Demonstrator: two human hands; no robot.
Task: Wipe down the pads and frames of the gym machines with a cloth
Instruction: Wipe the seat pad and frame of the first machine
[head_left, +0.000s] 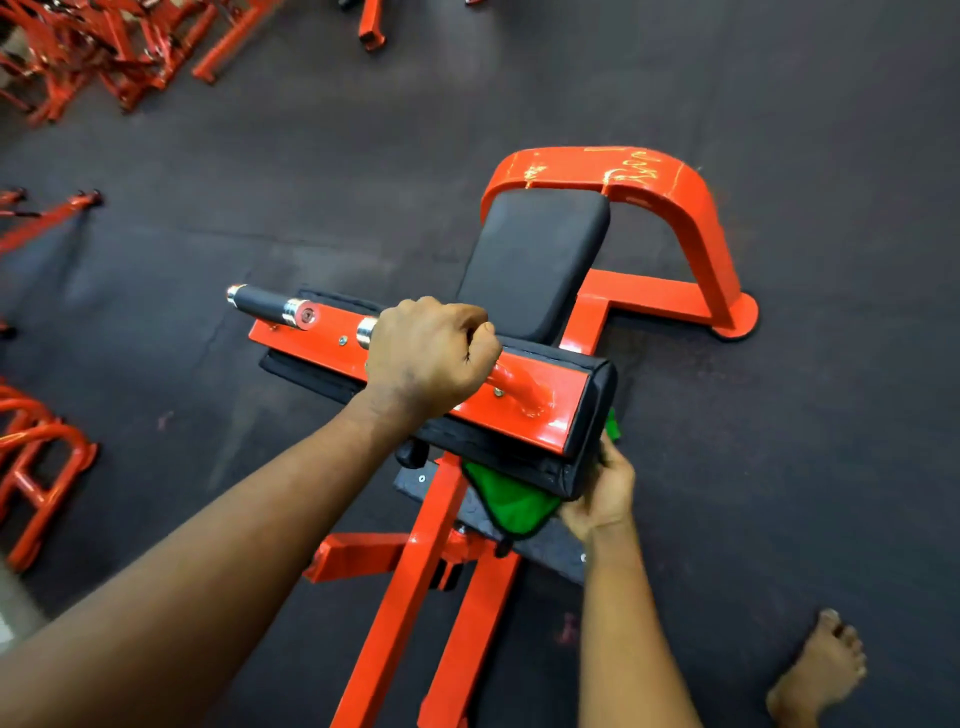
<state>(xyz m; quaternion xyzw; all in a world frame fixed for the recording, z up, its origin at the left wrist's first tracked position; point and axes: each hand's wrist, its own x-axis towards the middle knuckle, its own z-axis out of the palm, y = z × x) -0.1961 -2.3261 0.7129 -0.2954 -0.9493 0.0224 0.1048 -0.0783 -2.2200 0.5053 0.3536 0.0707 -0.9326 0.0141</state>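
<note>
An orange gym machine (696, 218) with a black seat pad (530, 260) stands on the dark floor. Across its near end lies an orange bar with a black knee pad (587, 431) under it. My left hand (428, 358) grips the handle on top of that bar. My right hand (605, 493) holds a green cloth (511, 501) against the underside of the knee pad's right end; most of the cloth is tucked beneath the pad and my fingers are partly hidden.
A second black handle grip (260, 301) sticks out to the left. More orange frames (104, 47) crowd the far left, and another frame (36, 467) stands at the left edge. My bare foot (821, 670) is on the black rubber floor (831, 467) at the lower right.
</note>
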